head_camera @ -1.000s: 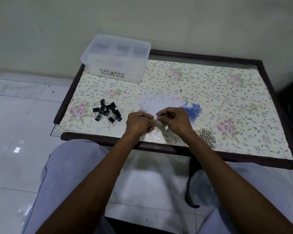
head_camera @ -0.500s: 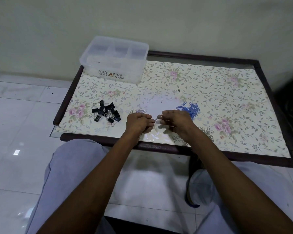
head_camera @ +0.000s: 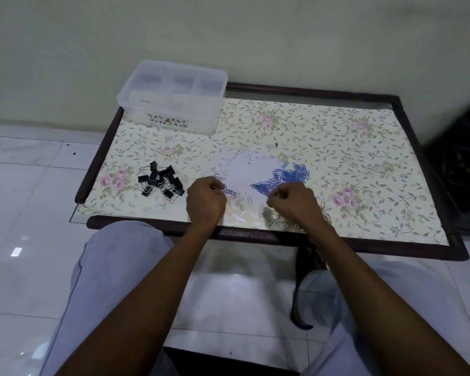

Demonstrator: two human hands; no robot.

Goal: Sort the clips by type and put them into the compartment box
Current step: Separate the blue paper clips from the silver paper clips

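Left hand (head_camera: pixel 206 198) curled into a fist near the front edge of the bench (head_camera: pixel 282 237), grip closed; a thin silver clip end shows at its fingers, with a few loose paper clips (head_camera: pixel 235 196) just beside it. Right hand (head_camera: pixel 292 203) also curled tight, thumb against forefinger; cannot tell what it pinches, if anything. Hands apart, a single silver clip lying between them.

Silver paper clips (head_camera: pixel 288 221) heaped at the front edge, partly under the right wrist. Blue paper clips (head_camera: pixel 285 177) piled just behind the right hand, toward the bench middle. Black binder clips (head_camera: pixel 162 181) clustered toward the front-left corner, well left of the left hand.

Clear compartment box (head_camera: pixel 171 96) sits at the back-left corner, overhanging the back edge slightly, dividers visible; contents too faint to tell. Floral cover over the bench top, dark wood frame. Grey trouser legs (head_camera: pixel 106 280) below, white tiled floor (head_camera: pixel 25 213).
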